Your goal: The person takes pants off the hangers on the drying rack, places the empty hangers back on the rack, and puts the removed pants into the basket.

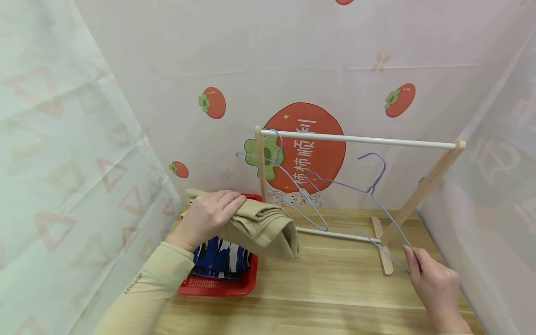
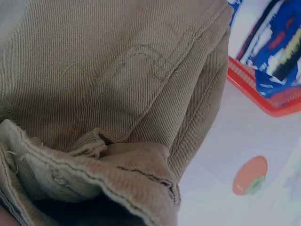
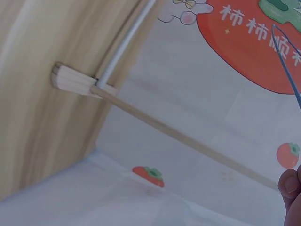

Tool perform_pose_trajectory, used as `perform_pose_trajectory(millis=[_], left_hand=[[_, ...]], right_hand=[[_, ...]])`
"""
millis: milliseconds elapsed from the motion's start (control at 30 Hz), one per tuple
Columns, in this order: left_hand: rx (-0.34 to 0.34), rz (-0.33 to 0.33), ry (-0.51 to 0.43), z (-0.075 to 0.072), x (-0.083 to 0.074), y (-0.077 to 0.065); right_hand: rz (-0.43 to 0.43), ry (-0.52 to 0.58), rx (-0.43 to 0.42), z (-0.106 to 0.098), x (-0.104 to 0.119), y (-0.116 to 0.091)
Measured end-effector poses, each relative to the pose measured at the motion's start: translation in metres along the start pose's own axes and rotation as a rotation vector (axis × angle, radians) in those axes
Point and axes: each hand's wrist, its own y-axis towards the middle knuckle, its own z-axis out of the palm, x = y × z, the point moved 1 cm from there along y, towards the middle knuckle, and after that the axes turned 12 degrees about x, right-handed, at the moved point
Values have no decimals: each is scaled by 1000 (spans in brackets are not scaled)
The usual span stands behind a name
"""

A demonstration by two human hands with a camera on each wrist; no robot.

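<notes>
My left hand (image 1: 211,214) grips folded khaki trousers (image 1: 268,228) above a red basket, its fingers curled over the top of the cloth. Seam stitching and an open waistband show on the trousers (image 2: 122,84) in the left wrist view. On the right, my right hand (image 1: 435,284) pinches one corner of a blue wire hanger (image 1: 374,186), whose hook points up in front of the rack. Part of that hanger (image 3: 288,70) and the thumb (image 3: 290,183) appear at the right edge of the right wrist view. Nothing hangs on this hanger.
A rack with a white top bar (image 1: 360,138) and wooden legs stands at the back of the wooden table (image 1: 310,298). Another blue hanger (image 1: 278,162) hangs at its left end. Blue patterned cloth (image 1: 224,256) lies in the red basket (image 1: 217,291). Printed sheets enclose the sides.
</notes>
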Motion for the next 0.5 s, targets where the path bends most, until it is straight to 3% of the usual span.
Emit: perform_pose_trajectory(millis=[267,500], left_hand=[[10,-39,26,-2,18,-11],[70,-86,48,-4,31,-22]], right_hand=[[36,-2,-88,-7,-1,23],[53,-11,-74,-5,-5,33]])
